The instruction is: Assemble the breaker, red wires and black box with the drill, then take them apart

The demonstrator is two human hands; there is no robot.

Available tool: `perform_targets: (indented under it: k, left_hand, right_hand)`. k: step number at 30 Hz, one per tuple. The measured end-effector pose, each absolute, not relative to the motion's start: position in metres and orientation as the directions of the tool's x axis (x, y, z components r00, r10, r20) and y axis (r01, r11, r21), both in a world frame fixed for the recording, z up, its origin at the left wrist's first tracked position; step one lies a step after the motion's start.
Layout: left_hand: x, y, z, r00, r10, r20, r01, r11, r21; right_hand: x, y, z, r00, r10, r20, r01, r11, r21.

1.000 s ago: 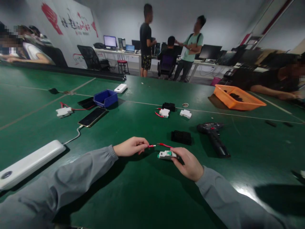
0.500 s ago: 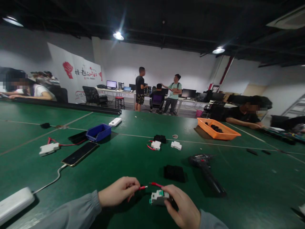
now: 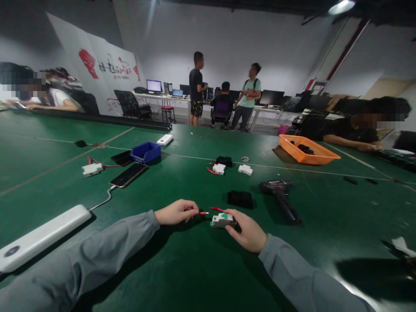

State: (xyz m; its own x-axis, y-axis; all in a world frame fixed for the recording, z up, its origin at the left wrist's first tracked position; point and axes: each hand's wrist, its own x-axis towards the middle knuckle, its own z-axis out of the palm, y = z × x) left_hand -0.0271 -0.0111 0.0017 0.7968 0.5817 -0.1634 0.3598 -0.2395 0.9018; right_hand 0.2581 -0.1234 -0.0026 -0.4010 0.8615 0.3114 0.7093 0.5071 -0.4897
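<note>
Between the fingertips of my left hand (image 3: 178,212) is a red wire (image 3: 203,212), its bare metal tip pointing right. My right hand (image 3: 248,229) grips a white circuit breaker (image 3: 221,220) with a green toggle, from its right side. A second red wire (image 3: 217,209) sticks out leftward above the breaker, by my right fingers. A small gap separates the left wire's tip from the breaker. Just beyond my right hand lies a black block (image 3: 239,199), and to its right rests a black power screwdriver (image 3: 281,199).
Farther off lie a white module with red wires (image 3: 219,169) and a plain white module (image 3: 245,169). An orange basket (image 3: 310,161) holds black parts. At left are a blue bin (image 3: 146,152), a phone (image 3: 128,175) and a white power strip (image 3: 45,236). People sit at both sides.
The camera view has tilted down, so the table and both hands appear higher. My hands keep the same hold on the wire and the breaker, with little movement between them.
</note>
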Motion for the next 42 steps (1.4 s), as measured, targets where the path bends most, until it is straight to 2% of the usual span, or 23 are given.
perform_targets:
  k: [11,15,18,21,25,29,42]
  left_hand:
    - [-0.027,-0.011,-0.001,0.799,0.589,-0.125,0.352,-0.289,0.890]
    - [-0.028,-0.016,-0.001,0.784,0.616,-0.072,0.363,-0.362,0.858]
    - [-0.027,-0.028,0.002,0.753,0.654,0.075,0.361,-0.505,0.784]
    - [-0.024,-0.040,0.005,0.728,0.660,0.187,0.365,-0.604,0.709]
    - [-0.021,-0.043,0.002,0.744,0.605,0.284,0.391,-0.739,0.549]
    - [-0.022,-0.038,-0.006,0.782,0.543,0.306,0.397,-0.812,0.427]
    - [-0.025,-0.035,-0.012,0.811,0.459,0.363,0.344,-0.876,0.338]
  right_hand:
    - [0.258,-0.124,-0.003,-0.392,0.863,0.317,0.688,0.504,-0.522]
    - [0.254,-0.124,-0.005,-0.305,0.901,0.310,0.589,0.434,-0.682]
    - [0.251,-0.123,-0.007,-0.186,0.946,0.267,0.415,0.322,-0.851]
    - [0.251,-0.122,-0.009,-0.171,0.963,0.206,0.294,0.249,-0.923]
    - [0.254,-0.119,-0.012,-0.190,0.968,0.162,0.266,0.210,-0.941]
    - [0.254,-0.119,-0.013,-0.184,0.970,0.159,0.241,0.202,-0.949]
    - [0.252,-0.119,-0.011,-0.188,0.968,0.164,0.247,0.208,-0.946]
